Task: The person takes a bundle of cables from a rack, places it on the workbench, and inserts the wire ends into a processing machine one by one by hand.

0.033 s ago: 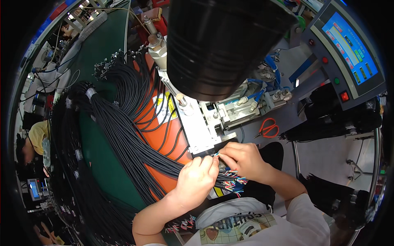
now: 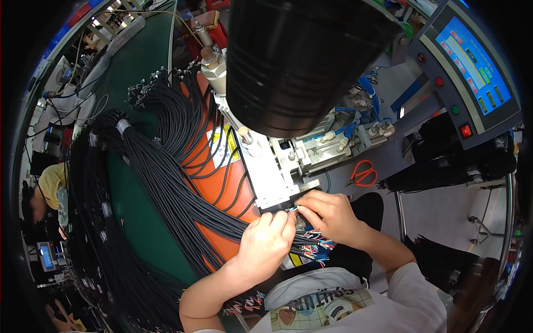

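Beneath the bare left hand (image 2: 267,241) runs a thick bundle of smooth black cables (image 2: 166,166), its stripped tips fanning into red, white, blue and green wire ends (image 2: 316,247). Above these, the left hand, fingers curled closed, and the bare right hand (image 2: 328,217), thumb and forefinger pinched, grip short, thin blue and white wires (image 2: 293,209), partly hidden by fingertips, just beside a silvery metal machine (image 2: 269,175). The bundle crosses an orange panel (image 2: 219,237) and reaches over the green tabletop (image 2: 133,208).
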A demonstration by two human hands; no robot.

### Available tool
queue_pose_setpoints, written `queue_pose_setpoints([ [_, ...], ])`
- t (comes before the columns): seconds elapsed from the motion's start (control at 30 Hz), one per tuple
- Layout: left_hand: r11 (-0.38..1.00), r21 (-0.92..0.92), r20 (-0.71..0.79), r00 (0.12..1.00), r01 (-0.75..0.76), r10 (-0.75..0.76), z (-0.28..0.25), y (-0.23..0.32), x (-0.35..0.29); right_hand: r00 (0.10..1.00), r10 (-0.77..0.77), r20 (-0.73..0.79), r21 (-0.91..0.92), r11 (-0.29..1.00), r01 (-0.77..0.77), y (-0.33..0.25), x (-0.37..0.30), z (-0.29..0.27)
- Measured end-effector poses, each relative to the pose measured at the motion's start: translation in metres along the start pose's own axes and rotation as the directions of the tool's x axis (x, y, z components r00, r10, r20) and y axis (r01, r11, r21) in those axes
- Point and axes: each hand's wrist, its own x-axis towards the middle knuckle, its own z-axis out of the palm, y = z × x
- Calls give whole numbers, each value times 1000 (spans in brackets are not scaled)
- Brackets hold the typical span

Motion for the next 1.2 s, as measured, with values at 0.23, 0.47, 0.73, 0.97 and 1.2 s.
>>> queue_pose_setpoints([
  [0.23,999,-13,-32,999,35,-35,-1,-1,3,963,245,112,322,908,-269,3,3,6],
  [0.47,965,-194,-197,956,179,-217,5,-20,-35,909,399,121,477,779,-406,2,-3,11],
  [0.73,937,-349,-266,960,-14,-85,0,-19,-28,990,11,138,558,825,-86,-16,-9,-7],
  [0.97,911,-411,-186,981,-33,-48,-1,-18,-23,994,77,74,575,811,-106,-26,-12,-6],
  [1.2,752,-659,-246,938,23,-244,4,-23,-25,941,232,246,922,243,-301,-26,-10,6],
])
